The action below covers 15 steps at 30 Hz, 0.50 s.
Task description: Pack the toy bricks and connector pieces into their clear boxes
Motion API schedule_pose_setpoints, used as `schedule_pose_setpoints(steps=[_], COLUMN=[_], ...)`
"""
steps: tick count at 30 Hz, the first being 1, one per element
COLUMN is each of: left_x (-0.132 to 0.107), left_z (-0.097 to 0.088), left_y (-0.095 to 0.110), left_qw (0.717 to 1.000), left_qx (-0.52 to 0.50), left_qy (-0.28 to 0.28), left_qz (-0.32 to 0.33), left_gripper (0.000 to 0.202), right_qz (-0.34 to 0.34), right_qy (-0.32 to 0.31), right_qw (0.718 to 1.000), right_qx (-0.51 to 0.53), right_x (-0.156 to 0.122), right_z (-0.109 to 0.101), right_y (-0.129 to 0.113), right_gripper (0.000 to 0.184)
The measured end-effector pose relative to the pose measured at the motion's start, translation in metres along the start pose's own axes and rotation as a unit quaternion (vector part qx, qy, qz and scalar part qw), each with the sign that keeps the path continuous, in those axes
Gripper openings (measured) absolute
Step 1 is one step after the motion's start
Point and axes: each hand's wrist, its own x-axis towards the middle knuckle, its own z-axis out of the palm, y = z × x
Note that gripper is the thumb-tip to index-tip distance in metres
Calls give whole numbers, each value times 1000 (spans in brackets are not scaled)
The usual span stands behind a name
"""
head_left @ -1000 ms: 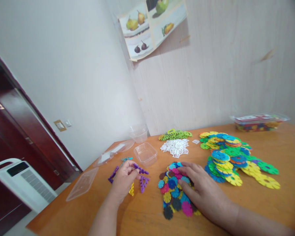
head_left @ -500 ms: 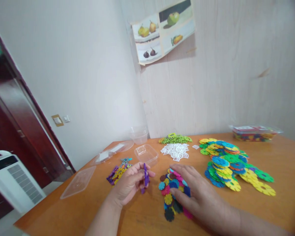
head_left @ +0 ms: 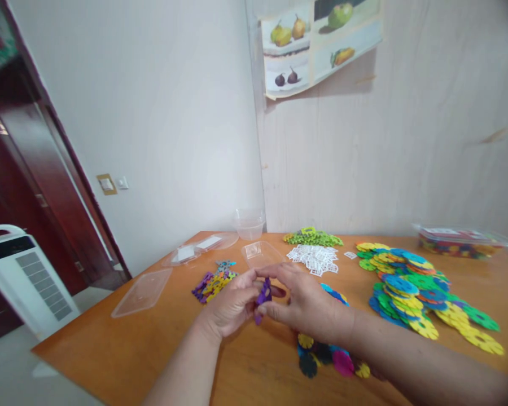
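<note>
My left hand (head_left: 232,307) and my right hand (head_left: 307,301) meet above the wooden table (head_left: 122,349), both pinched on purple plastic pieces (head_left: 263,293) held between their fingertips. Under my right wrist lies a pile of small coloured flower discs (head_left: 328,356), partly hidden by the hand. A small heap of purple and yellow pieces (head_left: 214,282) lies just left of my left hand.
Large flower discs (head_left: 410,282) spread at the right, with white square pieces (head_left: 315,258) and green pieces (head_left: 313,238) behind. Clear tubs (head_left: 249,224), lids (head_left: 141,291) and a filled box (head_left: 461,241) stand about. A white appliance (head_left: 25,276) is beside the table's left edge.
My right hand left the small disc pile and came up to the left hand. Both now pinch the purple pieces, which the left hand lifted off the table.
</note>
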Motion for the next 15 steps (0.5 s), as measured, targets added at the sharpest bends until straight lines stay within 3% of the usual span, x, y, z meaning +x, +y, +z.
schedule_pose_setpoints(steps=[3, 6, 8, 11, 13, 15], left_x=[2, 14, 28, 47, 54, 56], left_z=[-11, -26, -36, -50, -59, -70], left_y=[7, 12, 13, 10, 6, 3], left_qw=[998, 978, 944, 872, 833, 815], left_qx=[-16, -36, -38, 7, 56, 97], left_qy=[53, 165, 268, 427, 492, 514], left_qz=[34, 122, 187, 240, 249, 250], left_gripper=[41, 31, 27, 23, 21, 21], right_qz=[0, 10, 2, -19, -23, -24], right_qy=[13, -13, -71, -164, -198, -223], right_qw=[999, 996, 992, 980, 972, 965], right_qx=[-40, -90, -106, -115, -127, -137], right_x=[10, 19, 23, 27, 29, 32], right_z=[-3, -5, -3, 4, 11, 18], right_y=[7, 13, 15, 14, 14, 16], right_gripper=[42, 39, 40, 43, 41, 36])
